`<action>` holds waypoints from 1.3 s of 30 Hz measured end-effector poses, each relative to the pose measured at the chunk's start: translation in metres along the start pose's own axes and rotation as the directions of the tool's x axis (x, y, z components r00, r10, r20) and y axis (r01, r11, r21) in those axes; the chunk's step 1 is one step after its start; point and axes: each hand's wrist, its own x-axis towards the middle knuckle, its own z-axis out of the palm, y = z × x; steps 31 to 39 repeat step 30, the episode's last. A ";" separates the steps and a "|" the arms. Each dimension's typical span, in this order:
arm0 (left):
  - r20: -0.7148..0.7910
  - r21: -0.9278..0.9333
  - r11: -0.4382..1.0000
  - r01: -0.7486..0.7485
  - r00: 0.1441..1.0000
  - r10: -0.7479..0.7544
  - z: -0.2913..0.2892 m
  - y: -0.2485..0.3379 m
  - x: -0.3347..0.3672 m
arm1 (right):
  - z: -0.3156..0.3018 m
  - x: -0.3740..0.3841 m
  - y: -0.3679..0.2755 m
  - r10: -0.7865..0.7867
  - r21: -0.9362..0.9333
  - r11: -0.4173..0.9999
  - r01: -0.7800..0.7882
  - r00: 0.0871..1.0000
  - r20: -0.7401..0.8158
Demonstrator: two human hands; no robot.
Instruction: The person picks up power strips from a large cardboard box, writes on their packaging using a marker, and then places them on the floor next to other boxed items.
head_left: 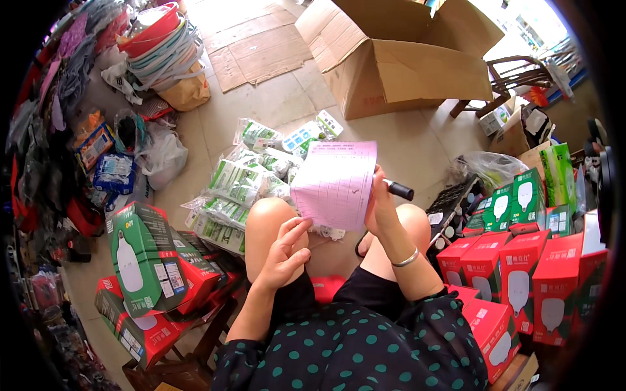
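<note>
A pink printed form [336, 186] with ruled lines and a handwritten tick is up in front of my knees. My right hand [378, 205] grips its right edge, and a black marker [399, 190] sticks out to the right from the same grasp. Over my left knee, my left hand [285, 254] is open, with fingers loosely bent and thumb apart. Its fingertips are at the form's lower left corner; whether they touch it I cannot tell. Beyond the form, clear bags with green-and-white packs [238, 182] lie piled on the floor.
Green-and-red bulb boxes [153, 260] are stacked at my left. More red bulb boxes [515, 280] stand at my right, beside a black crate [450, 212]. A large open carton [430, 72] stands ahead, with flattened cardboard [261, 49] on the floor. Stacked basins [163, 55] are far left.
</note>
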 end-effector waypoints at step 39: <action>-0.088 -0.337 0.932 0.136 0.981 -0.175 0.014 -0.012 0.001 | -0.024 -0.071 0.001 -0.060 -0.330 0.940 0.080 0.996 0.072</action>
